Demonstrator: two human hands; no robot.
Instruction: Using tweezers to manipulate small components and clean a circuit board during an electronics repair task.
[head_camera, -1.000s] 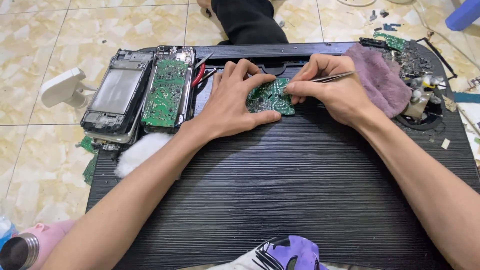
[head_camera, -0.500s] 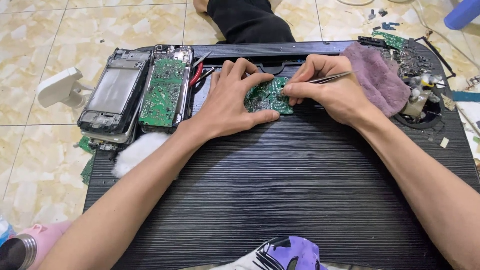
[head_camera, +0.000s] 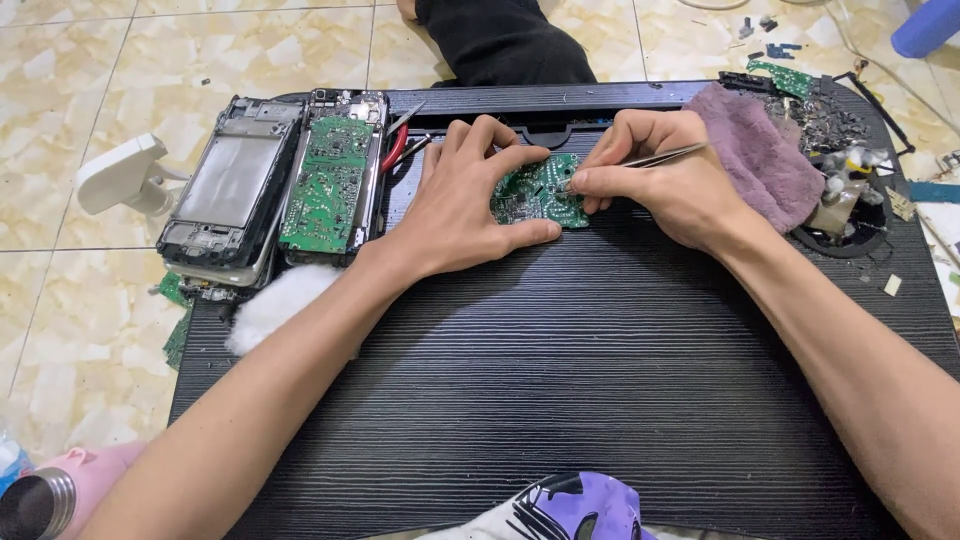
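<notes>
A small green circuit board lies on the black ribbed table near its far edge. My left hand presses on it, thumb along the near edge and fingers curled over the far side. My right hand pinches metal tweezers whose tips touch the board's right part.
At the far left lie an opened device frame and a long green board in a case, with red-handled pliers beside them. A purple cloth and loose parts sit far right. White wadding rests under my left forearm. A pink bottle stands on the floor.
Both hands stay on the small board; the tweezers shift only slightly. The view has drifted a little.
</notes>
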